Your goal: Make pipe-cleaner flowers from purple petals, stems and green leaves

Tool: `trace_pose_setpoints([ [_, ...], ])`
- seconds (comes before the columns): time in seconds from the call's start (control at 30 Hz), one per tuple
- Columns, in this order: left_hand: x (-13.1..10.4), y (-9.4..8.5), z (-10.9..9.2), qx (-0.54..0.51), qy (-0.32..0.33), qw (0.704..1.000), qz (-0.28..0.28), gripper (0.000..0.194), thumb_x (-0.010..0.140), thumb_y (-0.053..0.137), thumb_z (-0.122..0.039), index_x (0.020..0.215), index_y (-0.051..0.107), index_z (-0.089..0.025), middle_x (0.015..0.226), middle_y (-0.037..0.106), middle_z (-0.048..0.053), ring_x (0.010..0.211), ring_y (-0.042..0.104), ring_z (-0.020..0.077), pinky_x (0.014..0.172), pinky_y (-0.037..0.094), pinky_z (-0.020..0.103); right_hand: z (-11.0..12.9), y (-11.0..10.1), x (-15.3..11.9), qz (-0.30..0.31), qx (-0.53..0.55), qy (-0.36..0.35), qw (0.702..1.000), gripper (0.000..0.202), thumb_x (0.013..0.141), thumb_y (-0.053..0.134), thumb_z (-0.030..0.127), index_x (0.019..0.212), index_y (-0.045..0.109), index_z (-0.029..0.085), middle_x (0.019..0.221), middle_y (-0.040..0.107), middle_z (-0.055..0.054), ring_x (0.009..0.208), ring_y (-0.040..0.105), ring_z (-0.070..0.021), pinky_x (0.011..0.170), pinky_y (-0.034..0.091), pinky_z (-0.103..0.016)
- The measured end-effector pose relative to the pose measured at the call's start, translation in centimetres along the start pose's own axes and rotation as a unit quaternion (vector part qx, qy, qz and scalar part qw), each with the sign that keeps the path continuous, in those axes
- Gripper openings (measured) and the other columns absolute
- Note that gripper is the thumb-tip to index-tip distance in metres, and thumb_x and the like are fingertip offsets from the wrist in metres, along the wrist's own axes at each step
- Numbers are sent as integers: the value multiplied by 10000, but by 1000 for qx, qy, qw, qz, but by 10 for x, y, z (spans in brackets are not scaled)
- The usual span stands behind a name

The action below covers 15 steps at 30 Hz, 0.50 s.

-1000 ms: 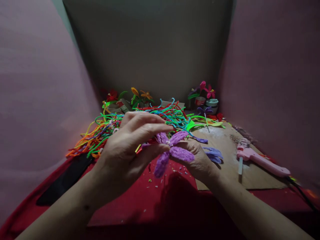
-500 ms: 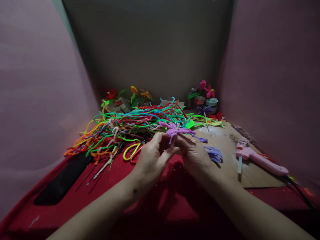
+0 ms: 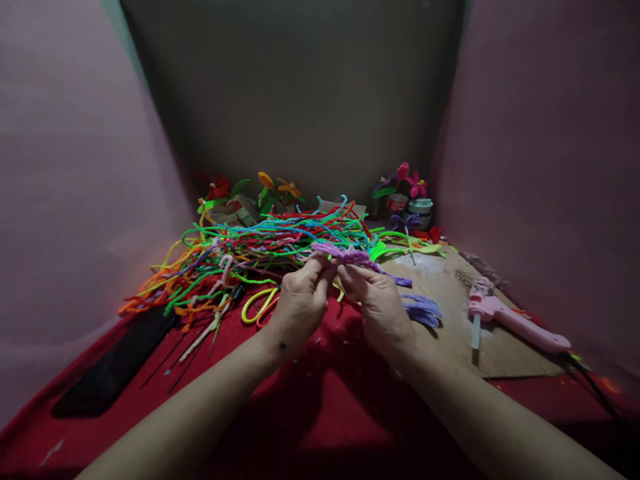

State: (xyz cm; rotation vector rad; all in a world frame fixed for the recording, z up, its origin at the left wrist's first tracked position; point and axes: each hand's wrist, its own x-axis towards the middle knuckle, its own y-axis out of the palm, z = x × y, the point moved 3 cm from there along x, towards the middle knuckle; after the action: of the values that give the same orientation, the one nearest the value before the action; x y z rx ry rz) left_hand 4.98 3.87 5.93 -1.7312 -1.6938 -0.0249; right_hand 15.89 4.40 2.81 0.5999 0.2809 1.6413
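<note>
Between my hands is a purple pipe-cleaner flower, held up in front of the heap of pipe cleaners. My left hand pinches its left side with thumb and fingers. From the right, the fingertips of my right hand close on its underside. My fingers hide the flower's lower part. Below the left wrist's far side lie yellow-handled scissors. Beside my right hand, on the cardboard, rests a bunch of lavender pipe-cleaner loops.
A pink glue gun with a glue stick lies on the cardboard at right, its cord trailing off. A black phone and thin wires lie on the red cloth at left. Finished flowers stand in jars along the back.
The flower has tipped so its petals show more edge-on. My fingertips have drawn in beneath it, and the right hand has shifted slightly left. The whole view has moved a little.
</note>
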Motion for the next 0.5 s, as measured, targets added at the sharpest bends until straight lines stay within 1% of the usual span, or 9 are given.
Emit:
trace_pose_setpoints([
  [0.07, 3, 0, -1, -88, -51, 995, 7, 119, 792, 529, -271, 749, 598, -184, 602, 531, -26, 544, 459, 95, 533, 363, 200, 1, 0, 3, 5, -6, -21, 1000, 113, 697, 681, 283, 723, 704, 175, 636, 610, 21, 601, 493, -102, 628, 430, -244],
  [0.1, 5, 2, -1, -138, -80, 987, 17, 119, 778, 548, -276, 723, 585, -177, 563, 495, -39, 498, 420, 80, 490, 339, 191, 1, 0, 4, 5, -6, -31, 1000, 112, 697, 679, 277, 746, 708, 181, 669, 631, 12, 634, 519, -115, 653, 447, -256],
  [0.17, 6, 5, 0, -236, -139, 961, 31, 118, 752, 584, -275, 709, 557, -168, 504, 422, -65, 424, 342, 53, 419, 277, 173, 0, -1, 6, -2, -3, -41, 999, 124, 699, 676, 276, 781, 712, 190, 724, 660, -3, 700, 559, -140, 711, 469, -286],
  [0.27, 6, 9, 2, -353, -199, 913, 57, 138, 720, 631, -261, 738, 536, -163, 486, 396, -82, 374, 288, 27, 377, 237, 152, -3, -4, 8, -15, -9, -45, 999, 137, 705, 672, 282, 808, 713, 202, 761, 677, -5, 762, 585, -151, 767, 473, -300],
  [0.33, 5, 10, 3, -403, -216, 885, 89, 153, 726, 636, -263, 743, 522, -162, 487, 394, -86, 353, 258, 14, 361, 242, 144, -4, -5, 8, 4, -10, -35, 999, 169, 720, 662, 296, 856, 707, 207, 804, 685, -10, 798, 594, -156, 774, 474, -304],
  [0.4, 5, 9, 3, -436, -220, 863, 131, 147, 753, 611, -269, 737, 512, -162, 489, 380, -92, 333, 208, 3, 345, 247, 143, -7, -5, 7, 37, 1, -7, 999, 200, 746, 634, 326, 889, 699, 202, 815, 690, -22, 792, 603, -163, 744, 483, -312],
  [0.47, 5, 8, 5, -440, -215, 856, 164, 144, 780, 576, -281, 736, 510, -160, 490, 367, -95, 322, 172, 1, 333, 246, 150, -10, -4, 7, 53, 18, 15, 998, 200, 758, 618, 339, 867, 700, 193, 793, 692, -28, 749, 608, -164, 699, 486, -309],
  [0.5, 5, 8, 6, -425, -211, 865, 167, 150, 788, 565, -289, 733, 514, -159, 493, 374, -91, 321, 181, 4, 333, 246, 156, -11, -4, 7, 51, 25, 17, 998, 188, 757, 618, 336, 836, 703, 188, 768, 692, -27, 723, 607, -162, 681, 483, -304],
])
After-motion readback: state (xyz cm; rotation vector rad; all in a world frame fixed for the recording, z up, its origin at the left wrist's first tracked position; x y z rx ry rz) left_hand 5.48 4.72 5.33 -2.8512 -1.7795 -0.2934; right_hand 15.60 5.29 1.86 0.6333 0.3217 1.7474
